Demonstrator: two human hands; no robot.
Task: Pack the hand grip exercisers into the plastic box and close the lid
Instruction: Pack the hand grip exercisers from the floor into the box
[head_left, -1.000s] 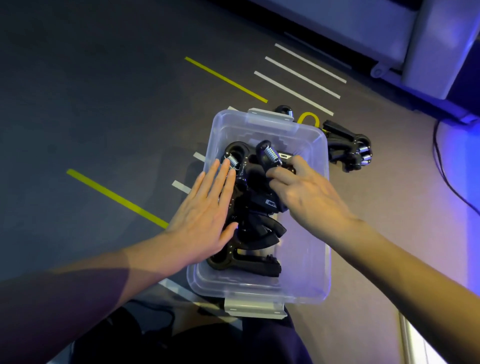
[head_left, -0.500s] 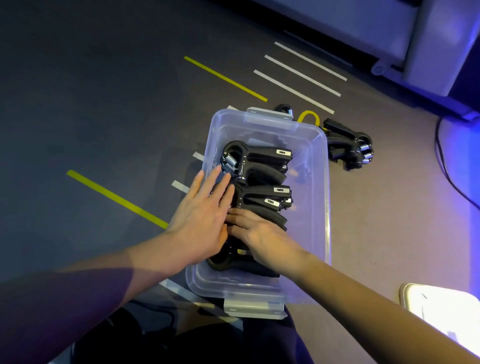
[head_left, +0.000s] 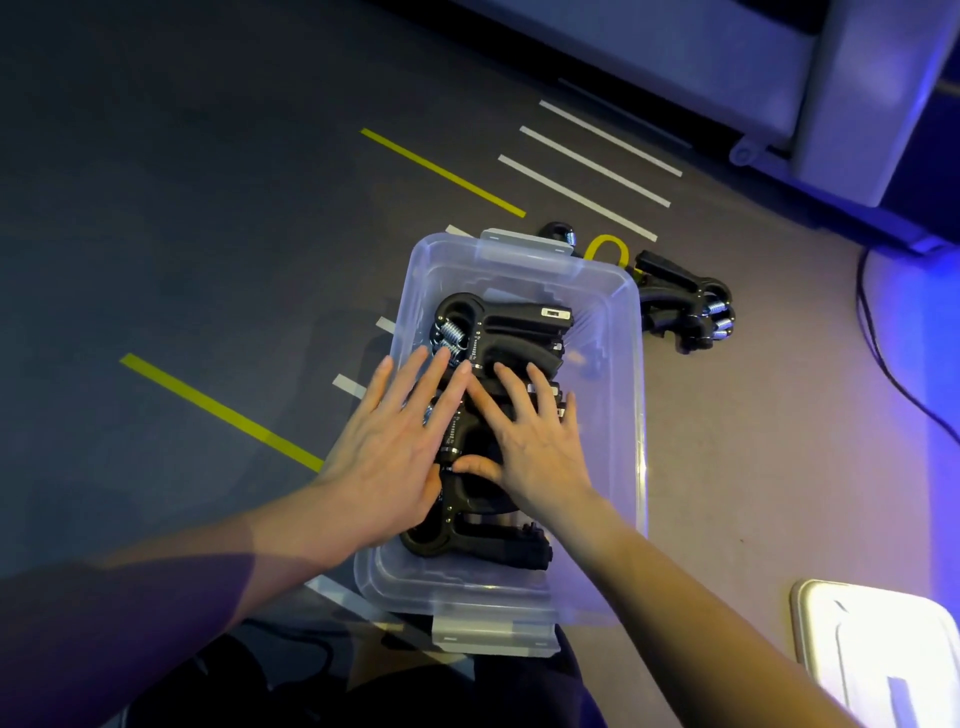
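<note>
A clear plastic box (head_left: 631, 395) stands open on the floor with several black hand grip exercisers (head_left: 511, 327) lying side by side inside it. My left hand (head_left: 395, 441) lies flat with fingers spread on the left part of the stack. My right hand (head_left: 535, 441) lies flat beside it on the middle exercisers, thumb tucked against one handle. Neither hand grips anything. More black exercisers (head_left: 685, 306) lie on the floor just past the box's far right corner. The box's lid (head_left: 883, 649) lies on the floor at the lower right.
Yellow and white tape lines (head_left: 587, 156) mark the dark floor. A yellow loop (head_left: 605, 247) lies behind the box. A white cabinet base (head_left: 779, 78) runs along the top right. A black cable (head_left: 893, 364) curves at the right edge.
My right hand moved from the far exercisers toward me, then came to lie flat on the middle of the stack. The exercisers now lie in a neater row. My left hand barely shifted.
</note>
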